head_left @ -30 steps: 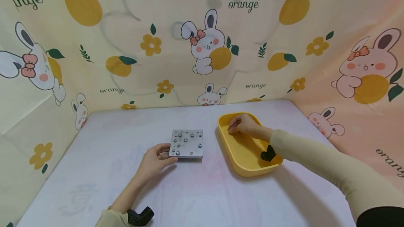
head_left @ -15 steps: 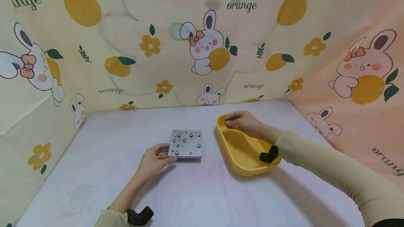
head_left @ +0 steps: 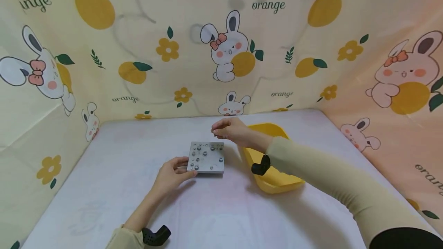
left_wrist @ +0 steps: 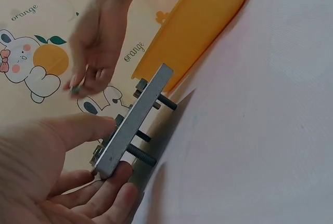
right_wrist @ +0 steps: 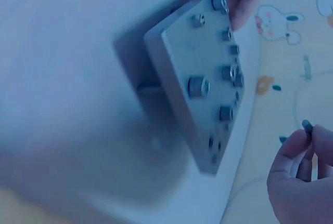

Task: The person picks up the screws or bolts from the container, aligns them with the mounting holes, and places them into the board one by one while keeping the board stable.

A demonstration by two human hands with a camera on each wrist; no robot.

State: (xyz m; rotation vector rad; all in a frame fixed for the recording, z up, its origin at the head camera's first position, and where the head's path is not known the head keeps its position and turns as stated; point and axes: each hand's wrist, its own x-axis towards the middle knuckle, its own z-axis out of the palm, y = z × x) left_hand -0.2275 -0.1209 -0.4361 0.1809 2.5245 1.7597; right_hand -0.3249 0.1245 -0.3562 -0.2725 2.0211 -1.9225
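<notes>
My left hand [head_left: 173, 176] grips the left edge of a square metal plate [head_left: 209, 161], thumb on one face and fingers beneath, in the left wrist view. Several socket-head screws [right_wrist: 199, 87] stand in its holes, alongside bare holes. Threaded shanks [left_wrist: 141, 154] stick out of the underside, and the plate sits raised over the table. My right hand [head_left: 233, 130] hovers just beyond the plate's far right corner. Between its thumb and fingertips it pinches a small metal screw [right_wrist: 307, 126], most of which the fingers hide.
A yellow tray [head_left: 273, 188] stands on the white-covered table [head_left: 221, 214], right of the plate and partly behind the right forearm. A printed cloth [head_left: 183, 68] with rabbits and oranges hangs behind and at both sides.
My right hand has risen out of the yellow tray and moved left, past its rim, to the plate's far side with the small screw. The left hand keeps its hold on the plate.
</notes>
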